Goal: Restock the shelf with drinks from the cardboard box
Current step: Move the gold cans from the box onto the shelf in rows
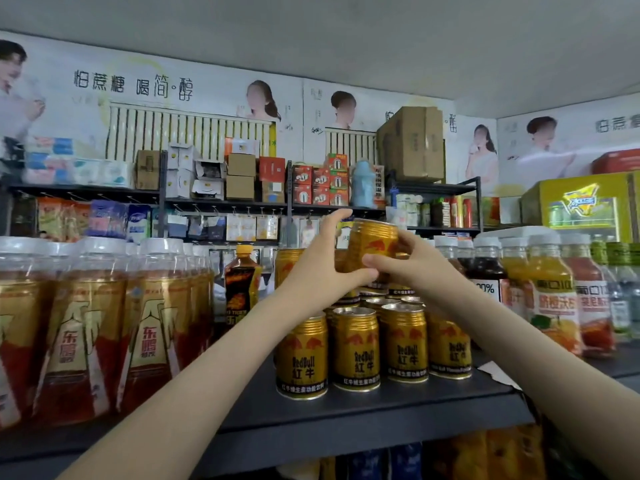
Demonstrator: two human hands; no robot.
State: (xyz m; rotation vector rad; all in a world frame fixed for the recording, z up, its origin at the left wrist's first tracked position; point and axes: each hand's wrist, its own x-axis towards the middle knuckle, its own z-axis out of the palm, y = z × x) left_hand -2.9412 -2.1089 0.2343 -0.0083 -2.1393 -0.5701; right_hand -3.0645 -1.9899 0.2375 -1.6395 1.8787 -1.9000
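Observation:
I hold a gold Red Bull can (372, 242) up above the stacked cans, tilted a little. My left hand (320, 263) wraps its left side, thumb under the base. My right hand (407, 265) grips its right side with curled fingers. Below, several gold Red Bull cans (356, 351) stand in rows on the dark shelf (346, 414), with a second layer of cans (377, 301) on top of them. The cardboard box of drinks is out of view.
Tall gold-and-red bottles (86, 327) crowd the shelf's left. A dark orange-capped bottle (242, 282) stands behind them. Juice bottles (554, 292) line the right. Farther back, a rack (225, 202) carries boxes and packets.

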